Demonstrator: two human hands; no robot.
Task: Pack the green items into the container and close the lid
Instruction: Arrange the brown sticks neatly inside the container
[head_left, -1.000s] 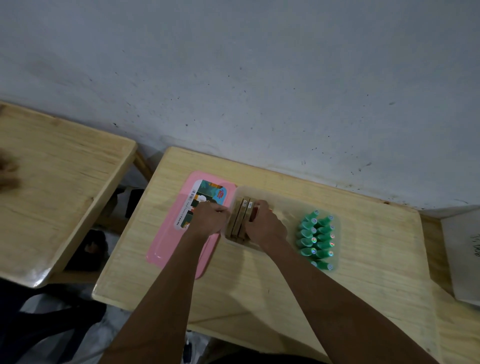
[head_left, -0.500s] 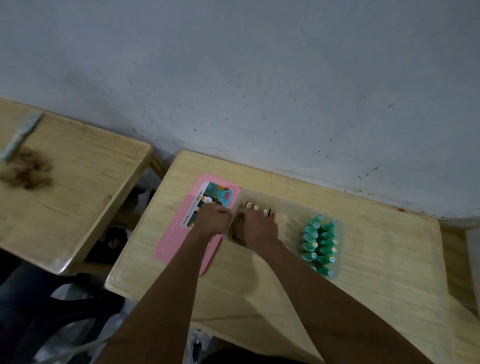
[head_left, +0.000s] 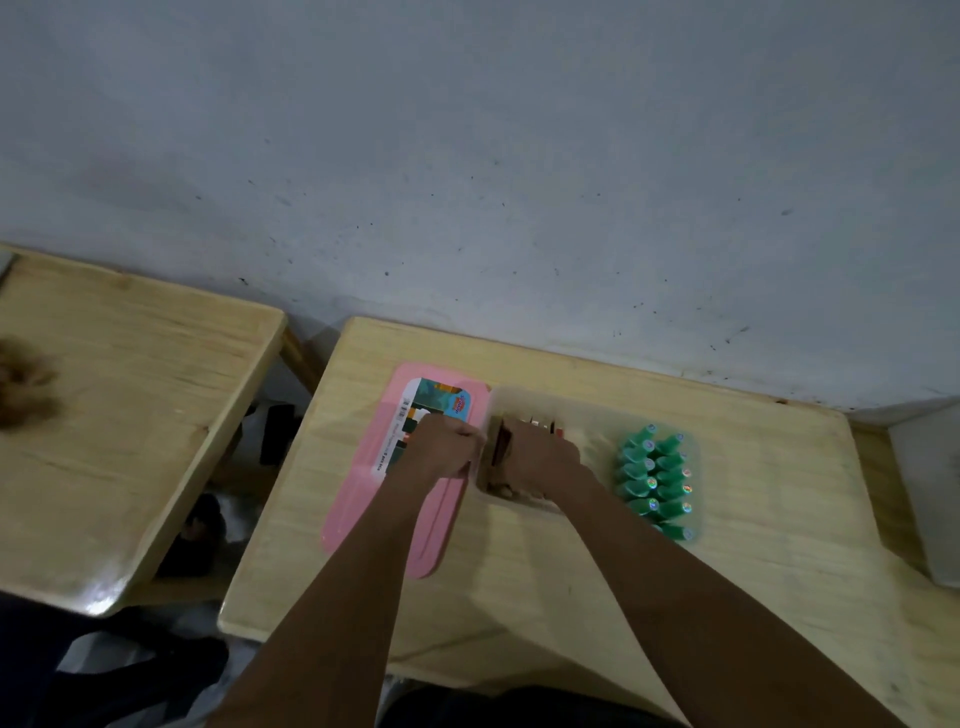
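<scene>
A clear plastic container (head_left: 587, 410) sits on the wooden table. Several green bottles (head_left: 655, 480) stand packed in two rows at its right end. At its left end stand several flat brown boxes (head_left: 524, 422) on edge. My right hand (head_left: 540, 460) is inside the container, closed over those boxes. My left hand (head_left: 447, 447) is fisted at the container's left wall, above the pink lid (head_left: 358, 514), which lies flat on the table beside the container. Whether the left hand grips the wall or a box is hidden.
A second wooden table (head_left: 119, 415) stands to the left, with a gap and dark items on the floor between. A grey wall rises right behind the tables. A pale box (head_left: 930, 493) sits at the right edge.
Both hands stay at the container's left end. My right hand has pressed further down over the brown boxes, covering more of them. The camera shifted slightly.
</scene>
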